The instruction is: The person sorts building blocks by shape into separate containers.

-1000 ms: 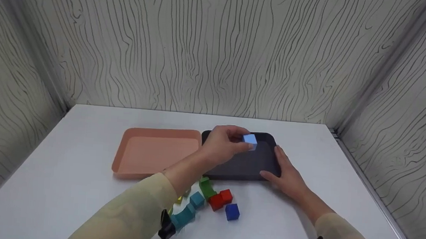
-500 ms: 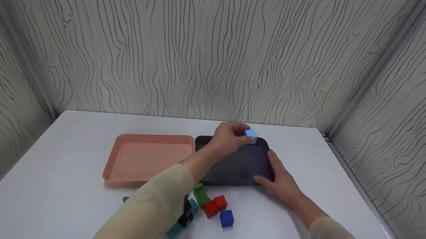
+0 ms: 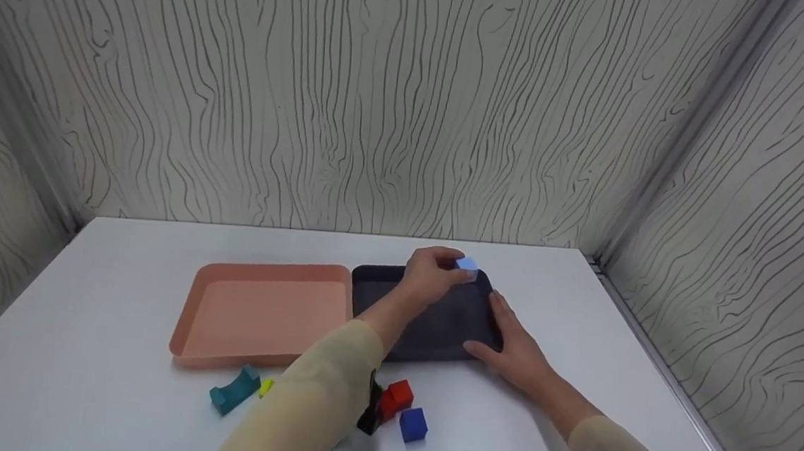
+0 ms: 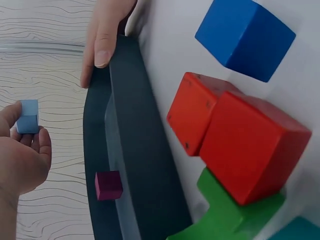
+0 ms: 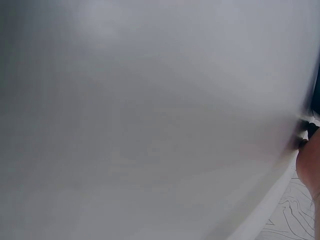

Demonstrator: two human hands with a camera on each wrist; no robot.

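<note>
Pinched between the thumb and fingers of my left hand point(image 3: 430, 275) is a light blue cube point(image 3: 466, 267), held over the back right part of the dark tray point(image 3: 448, 321). The left wrist view shows this cube point(image 4: 28, 116) held above the far rim, and a magenta cube point(image 4: 108, 185) lying inside the tray. My right hand point(image 3: 517, 350) rests against the tray's right side, fingers straight along the rim and thumb at the front corner. In the head view, my left forearm hides the magenta cube and part of the tray.
A pink tray point(image 3: 268, 315) sits left of the dark one. In front lie red cubes point(image 3: 401, 393), a dark blue cube point(image 3: 413, 424), a teal arch block point(image 3: 235, 388) and a yellow block point(image 3: 265, 387). A green block point(image 4: 240, 210) touches a red cube. Patterned walls point(image 3: 353, 109) enclose the table.
My left hand has carried the light blue cube towards the dark tray's back right corner. The head view has shifted, and my left forearm now covers the green block. My right hand stays at the tray.
</note>
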